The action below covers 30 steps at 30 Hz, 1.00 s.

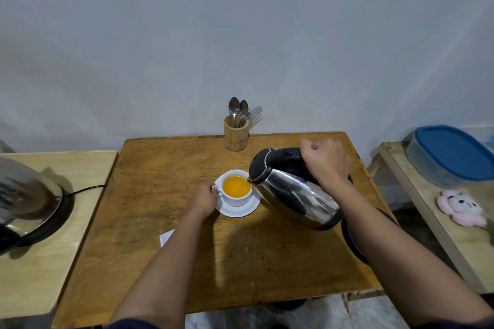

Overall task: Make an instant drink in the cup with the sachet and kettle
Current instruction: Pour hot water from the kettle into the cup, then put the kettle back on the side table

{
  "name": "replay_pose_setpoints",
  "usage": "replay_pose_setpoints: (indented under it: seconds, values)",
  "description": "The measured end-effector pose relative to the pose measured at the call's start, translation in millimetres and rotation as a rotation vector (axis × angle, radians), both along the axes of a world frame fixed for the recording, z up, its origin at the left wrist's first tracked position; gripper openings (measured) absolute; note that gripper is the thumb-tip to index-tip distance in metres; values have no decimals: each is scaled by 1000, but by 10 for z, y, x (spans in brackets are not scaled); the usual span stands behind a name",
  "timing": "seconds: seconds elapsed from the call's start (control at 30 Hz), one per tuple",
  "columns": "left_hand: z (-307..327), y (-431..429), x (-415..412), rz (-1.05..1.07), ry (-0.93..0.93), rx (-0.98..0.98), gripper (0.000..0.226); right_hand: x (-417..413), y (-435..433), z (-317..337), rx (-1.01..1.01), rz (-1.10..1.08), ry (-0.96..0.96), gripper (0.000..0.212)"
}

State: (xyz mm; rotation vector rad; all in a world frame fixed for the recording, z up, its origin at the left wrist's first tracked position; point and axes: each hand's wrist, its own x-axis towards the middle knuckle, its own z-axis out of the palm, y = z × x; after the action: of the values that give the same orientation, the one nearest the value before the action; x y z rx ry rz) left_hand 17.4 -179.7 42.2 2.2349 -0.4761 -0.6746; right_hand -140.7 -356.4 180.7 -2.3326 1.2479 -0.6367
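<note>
Nearest us, our two forearms reach out over the wooden table (240, 262), and a white slip that may be the emptied sachet (166, 237) peeks out just beside the left forearm, though we cannot tell for sure. Our left hand (205, 198) is curled around the handle side of the white cup (236, 189), steadying it on its saucer (238, 209). Our right hand (324, 160) is clenched on the black handle of the steel kettle (291, 192), which tilts toward the left hand with its spout right at the cup's rim. The cup already holds orange liquid, well up its wall, so we judge the pouring step is under way and close to done. Next we need to level the kettle before the cup brims, set it back on the dark base (352, 240) beneath the right forearm, then take a spoon from the wooden holder (236, 136) beyond both hands and stir. The hot water calls for a slow, steady wrist.
</note>
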Motion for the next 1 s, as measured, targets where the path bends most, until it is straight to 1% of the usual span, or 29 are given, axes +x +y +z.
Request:
replay_pose_setpoints:
  seconds: [0.23,0.37,0.47,0.53,0.63,0.8,0.87,1.0]
  values:
    - [-34,-13,-13,43,-5,-16,29,-99,-6,44,46,-69,-68,45]
    - [-61,-9,-27,64,-10,-32,30,-221,-39,43,124,-162,-128,44]
    - [-62,-13,-47,83,-7,-41,31,-384,-109,26,203,-239,-227,43]
    - [-88,-11,-56,94,-26,-60,31,-488,-154,-1,250,-338,-303,45]
    - [-154,9,-79,112,-72,-121,30,-653,-227,-55,321,-475,-423,40]
    - [-109,17,-190,174,-89,-145,32,-1028,-365,-82,334,-526,-499,37]
    - [-126,9,-202,196,-92,-147,34,-1169,-376,-49,299,-618,-527,35]
    - [-196,-12,-218,217,-130,-147,35,-1429,-354,3,226,-817,-596,42]
